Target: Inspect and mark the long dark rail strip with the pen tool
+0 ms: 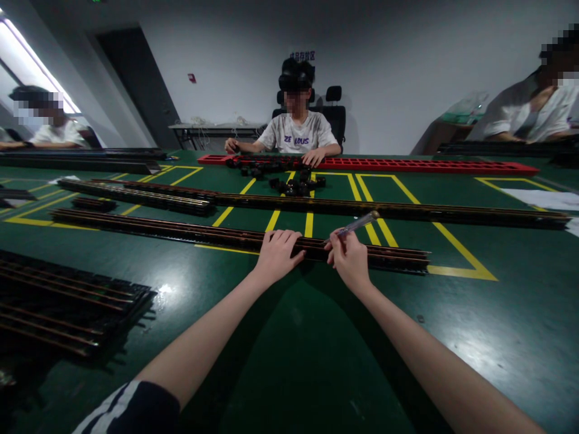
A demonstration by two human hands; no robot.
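A long black rail (217, 234) with copper-coloured strips along its length lies across the green table in front of me. My left hand (278, 256) grips it near its right half, fingers over the top and thumb stretched along the near side. Just to the right, my right hand (349, 258) is closed around a slim, clear pen-like tool (360, 223). The tool slants, its upper end pointing up and right. Its lower tip comes down at the rail, but my fingers partly hide it, so contact is hard to tell.
Beyond lies another long rail (393, 211), beside shorter bundled rails (149, 196). More copper-stripped rails (67, 301) lie near left. Across the table, a person (296, 129) sits behind a red slotted strip (425, 164) and black parts (298, 184). Yellow tape (465, 256) marks the tabletop.
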